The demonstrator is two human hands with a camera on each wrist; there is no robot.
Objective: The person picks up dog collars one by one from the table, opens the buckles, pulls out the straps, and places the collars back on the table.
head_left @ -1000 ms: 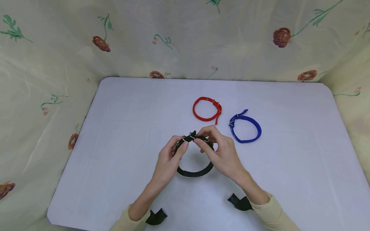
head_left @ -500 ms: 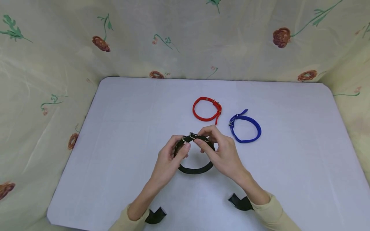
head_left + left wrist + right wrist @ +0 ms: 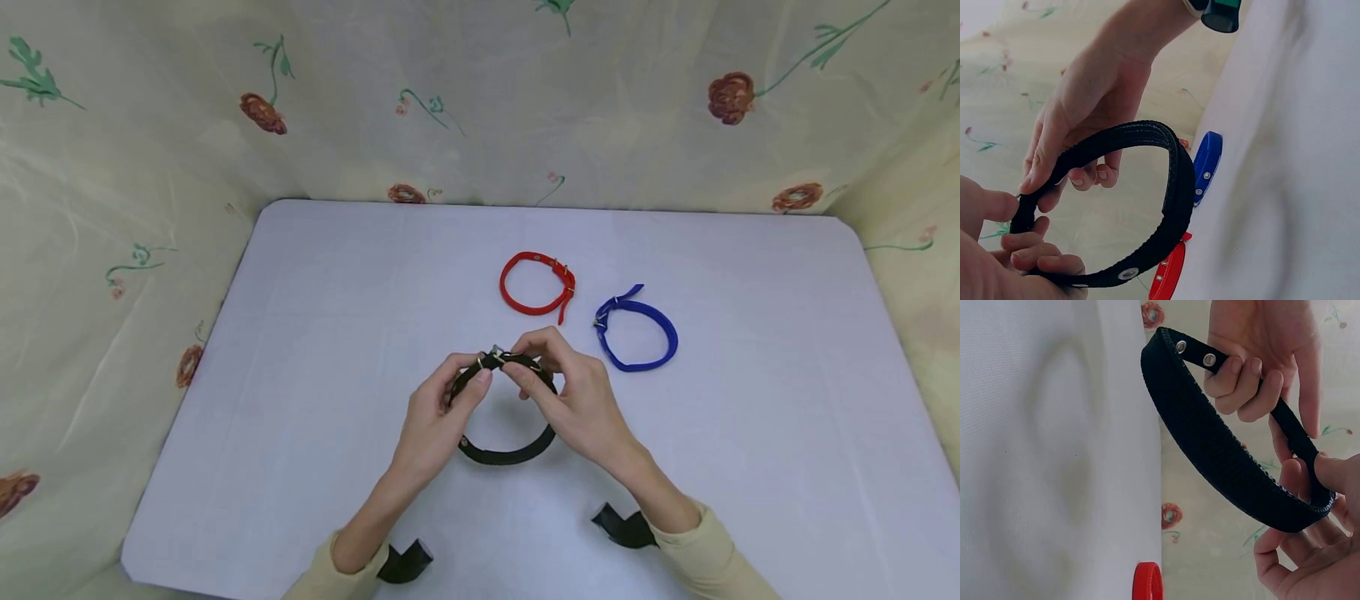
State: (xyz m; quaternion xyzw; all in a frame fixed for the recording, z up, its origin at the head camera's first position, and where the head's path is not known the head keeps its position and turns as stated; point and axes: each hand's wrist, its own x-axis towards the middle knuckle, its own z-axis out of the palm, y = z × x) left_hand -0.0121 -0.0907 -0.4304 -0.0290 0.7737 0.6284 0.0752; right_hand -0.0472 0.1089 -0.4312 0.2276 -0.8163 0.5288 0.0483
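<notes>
Black collar (image 3: 506,457), curved into a loop, is pinched near its buckle (image 3: 497,352) between the thumbs and fingers of both hands. The left hand (image 3: 441,417) grips the strap on one side of the buckle; its fingers (image 3: 1250,387) curl round the band, as the right wrist view shows. The right hand (image 3: 576,392) pinches the other side, its thumb and fingertips on the strap. A metal ring (image 3: 481,362) shows beside the left thumb, and round eyelets (image 3: 1209,360) dot the band. The collar is held above the table (image 3: 315,350), apart from it, and its lower curve hangs toward the person. Beyond the hands lies a red collar (image 3: 534,312), its loose end pointing toward the right hand. A blue collar (image 3: 669,329) lies near it, to the right and closer to the person. Pale sleeves (image 3: 708,550) cover the forearms, with a black device (image 3: 628,529) at the right wrist. Flower-patterned cloth (image 3: 480,108) hangs behind the table.
</notes>
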